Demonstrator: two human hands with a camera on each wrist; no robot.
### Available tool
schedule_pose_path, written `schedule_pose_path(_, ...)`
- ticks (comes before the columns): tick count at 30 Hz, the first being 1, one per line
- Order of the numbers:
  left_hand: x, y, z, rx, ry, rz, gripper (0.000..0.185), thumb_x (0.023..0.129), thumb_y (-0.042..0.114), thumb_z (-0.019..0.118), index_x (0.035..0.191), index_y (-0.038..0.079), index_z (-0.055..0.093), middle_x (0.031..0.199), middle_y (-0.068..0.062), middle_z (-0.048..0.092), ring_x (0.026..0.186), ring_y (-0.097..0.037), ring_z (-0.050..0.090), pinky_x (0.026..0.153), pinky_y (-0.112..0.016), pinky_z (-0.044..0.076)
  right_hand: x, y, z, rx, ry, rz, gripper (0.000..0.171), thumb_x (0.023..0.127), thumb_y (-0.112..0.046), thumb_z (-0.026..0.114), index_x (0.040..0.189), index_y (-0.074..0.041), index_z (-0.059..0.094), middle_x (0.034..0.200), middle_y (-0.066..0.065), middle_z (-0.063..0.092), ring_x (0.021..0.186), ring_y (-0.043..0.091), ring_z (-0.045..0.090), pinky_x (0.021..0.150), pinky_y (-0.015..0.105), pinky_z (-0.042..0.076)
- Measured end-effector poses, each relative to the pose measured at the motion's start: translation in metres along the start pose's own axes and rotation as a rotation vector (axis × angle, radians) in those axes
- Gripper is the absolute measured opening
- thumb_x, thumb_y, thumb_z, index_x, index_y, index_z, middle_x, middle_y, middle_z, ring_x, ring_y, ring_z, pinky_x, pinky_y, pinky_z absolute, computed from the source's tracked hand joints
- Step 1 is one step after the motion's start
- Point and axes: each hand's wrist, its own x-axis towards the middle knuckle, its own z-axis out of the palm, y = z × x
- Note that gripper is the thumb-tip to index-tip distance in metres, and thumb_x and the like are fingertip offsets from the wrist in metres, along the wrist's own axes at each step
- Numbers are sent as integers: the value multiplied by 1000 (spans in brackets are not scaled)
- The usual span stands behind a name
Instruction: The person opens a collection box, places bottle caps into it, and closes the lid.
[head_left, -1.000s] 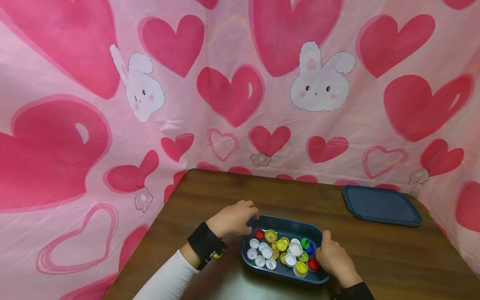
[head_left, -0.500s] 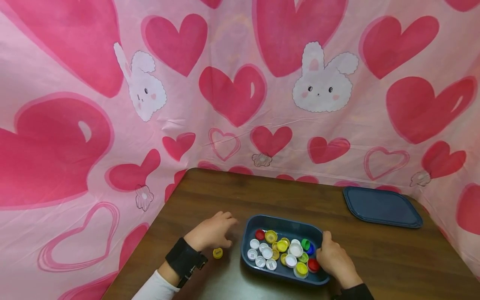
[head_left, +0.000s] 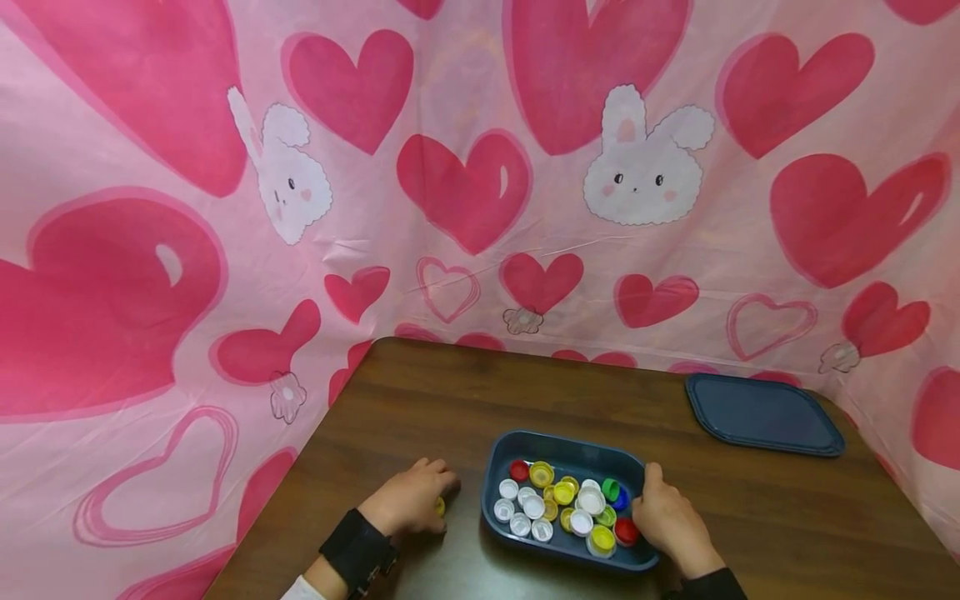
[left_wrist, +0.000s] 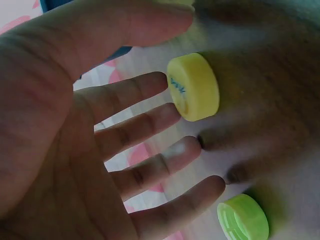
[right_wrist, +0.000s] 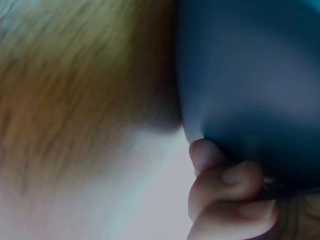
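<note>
My left hand [head_left: 411, 497] is at the table, left of a dark blue container [head_left: 570, 557]. In the left wrist view its fingers are extended, with the fingertips at a yellow bottle cap [left_wrist: 194, 87] standing on its edge; the thumb is apart from the cap. A light green bottle cap [left_wrist: 243, 218] lies beyond the little finger. My right hand [head_left: 671, 517] grips the container's right end, its fingers [right_wrist: 227, 195] curled at the rim in the right wrist view. Inside the container lie several white, yellow, red, green and blue bottle caps [head_left: 591, 500].
A flat dark blue lid [head_left: 765, 414] lies at the back right of the brown wooden table [head_left: 465, 392]. Pink cloth [head_left: 465, 100] with hearts and rabbits hangs behind and along the table's left side.
My left hand has moved left and down, away from the container's left rim, to the yellow bottle cap on the table. My right hand stays on the container.
</note>
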Motion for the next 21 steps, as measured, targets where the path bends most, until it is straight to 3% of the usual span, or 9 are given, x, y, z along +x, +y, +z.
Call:
schedule_pose_path(7,0,3,3,48,24,-22,49,68,22,88,113,12,71,102,2,58,91,-18,52,70,-37,53,1,1,1,5,1,-1,49,96,-15,54,132,9,31,93,21,60,70,30,57,60,41,50)
schedule_pose_path(14,0,3,1,-19,48,41,23,68,9,87,84,14,71,83,6,56,75,-12,51,70,-30,50,0,1,0,6,12,-19,49,95,-14,54,131,10,31,93,23,61,71,31,57,61,44,51)
schedule_pose_path(17,2,6,-5,-29,49,48,22,69,9,87,85,15,72,82,7,57,74,-10,52,71,-29,51,0,1,-1,6,9,-15,49,95,-14,55,131,10,31,93,23,61,71,31,58,62,45,52)
schedule_pose_path(21,11,16,-19,-15,100,62,22,72,11,86,91,13,74,82,7,57,76,-11,52,68,-28,51,0,2,1,6,7,-12,49,95,-14,55,131,10,31,93,23,60,71,30,58,61,44,52)
